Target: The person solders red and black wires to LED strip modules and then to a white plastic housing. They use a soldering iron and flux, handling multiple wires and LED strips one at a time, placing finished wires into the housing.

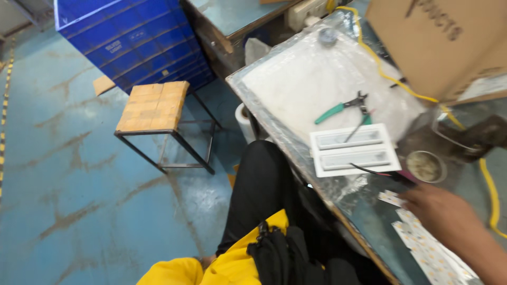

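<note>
My right hand (435,208) lies blurred at the near right of the workbench (369,232), over white LED strip boards (428,253). Its fingertips touch a small white board (390,198). A thin dark tool with a red part (385,173) runs from the fingers toward a white two-slot lamp housing (351,150); I cannot tell whether the hand grips it. Green-handled pliers (343,108) lie beyond the housing. Only a bit of my left hand (205,259) shows at a yellow sleeve (174,272), down by my black-trousered leg (259,179).
A small round tin (425,166) sits right of the housing. A yellow cable (391,79) crosses the bench past a cardboard box (443,42). On the blue floor stand a stool with a wooden top (153,105) and stacked blue crates (132,37).
</note>
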The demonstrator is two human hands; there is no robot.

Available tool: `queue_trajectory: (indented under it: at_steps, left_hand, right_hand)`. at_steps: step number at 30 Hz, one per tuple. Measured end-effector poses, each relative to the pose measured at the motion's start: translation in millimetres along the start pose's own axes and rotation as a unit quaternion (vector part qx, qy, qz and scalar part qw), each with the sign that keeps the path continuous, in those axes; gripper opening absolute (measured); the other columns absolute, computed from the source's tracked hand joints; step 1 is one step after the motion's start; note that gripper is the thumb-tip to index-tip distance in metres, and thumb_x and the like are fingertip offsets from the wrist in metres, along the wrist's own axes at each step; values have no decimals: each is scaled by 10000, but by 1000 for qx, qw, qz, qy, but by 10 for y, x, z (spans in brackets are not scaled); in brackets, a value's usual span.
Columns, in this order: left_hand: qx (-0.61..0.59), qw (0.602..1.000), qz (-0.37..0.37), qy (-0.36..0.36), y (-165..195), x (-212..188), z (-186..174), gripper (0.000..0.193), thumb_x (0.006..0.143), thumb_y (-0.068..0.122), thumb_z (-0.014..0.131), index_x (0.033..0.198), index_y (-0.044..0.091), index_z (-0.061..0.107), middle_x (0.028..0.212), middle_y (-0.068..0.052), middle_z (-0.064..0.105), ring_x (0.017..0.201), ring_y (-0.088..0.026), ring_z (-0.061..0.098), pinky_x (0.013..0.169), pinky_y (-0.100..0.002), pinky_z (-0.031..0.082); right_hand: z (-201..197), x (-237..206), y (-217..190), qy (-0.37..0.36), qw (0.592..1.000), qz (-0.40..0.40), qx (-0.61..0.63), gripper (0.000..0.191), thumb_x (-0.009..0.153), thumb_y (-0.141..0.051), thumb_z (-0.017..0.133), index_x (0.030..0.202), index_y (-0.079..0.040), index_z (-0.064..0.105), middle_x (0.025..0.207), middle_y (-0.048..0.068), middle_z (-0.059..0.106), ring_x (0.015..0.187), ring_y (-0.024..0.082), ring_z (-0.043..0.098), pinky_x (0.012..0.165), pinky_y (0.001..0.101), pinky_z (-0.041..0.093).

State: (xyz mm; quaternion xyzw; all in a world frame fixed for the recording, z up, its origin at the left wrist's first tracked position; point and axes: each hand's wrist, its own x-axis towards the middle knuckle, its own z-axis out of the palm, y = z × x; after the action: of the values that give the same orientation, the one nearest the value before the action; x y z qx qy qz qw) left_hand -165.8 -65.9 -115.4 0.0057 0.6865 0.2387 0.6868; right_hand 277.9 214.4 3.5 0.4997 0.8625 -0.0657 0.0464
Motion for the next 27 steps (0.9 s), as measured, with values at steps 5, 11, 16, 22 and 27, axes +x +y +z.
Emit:
queue_trajectory:
  at_steps: [5,11,16,22,27]
  left_hand:
    - [19,999,12,33,-106,-663,354,475,977,458,526,1145,31,651,1009,-130,690,910,-301,652,852,-417,488]
    - [25,997,27,61,-538,-694,255,409,974,418,573,1080,31,650,932,-131,672,837,-306,638,795,-415,479]
    - [51,996,25,75,-394,-218,84,360,972,384,612,1026,31,650,867,-132,657,775,-310,626,747,-414,472]
    - [122,988,-4,90,-345,-131,176,314,969,344,659,961,31,650,790,-133,638,701,-315,612,690,-412,464]
    - [206,972,-6,117,-362,-74,158,290,967,311,698,907,31,650,726,-135,623,640,-319,600,642,-411,457]
  right_hand:
    - [-153,79,-132,34,997,-45,53,237,878,-342,701,1056,-201,769,1051,23,749,1016,250,714,896,406,564]
    - [-225,175,-154,-15,996,-35,77,299,842,-324,757,1124,-226,737,1038,39,758,985,254,727,880,401,582]
    - [-283,75,-230,-26,994,-37,98,308,867,-243,734,1167,-183,702,1021,67,758,968,273,727,883,426,567]
    - [-654,-319,-284,67,976,-52,198,251,873,-113,693,1122,-109,730,1033,116,681,900,304,697,809,415,556]
    - [-1032,-562,-349,177,951,-35,250,223,867,-58,716,1090,-62,732,1079,100,715,840,238,715,742,355,573]
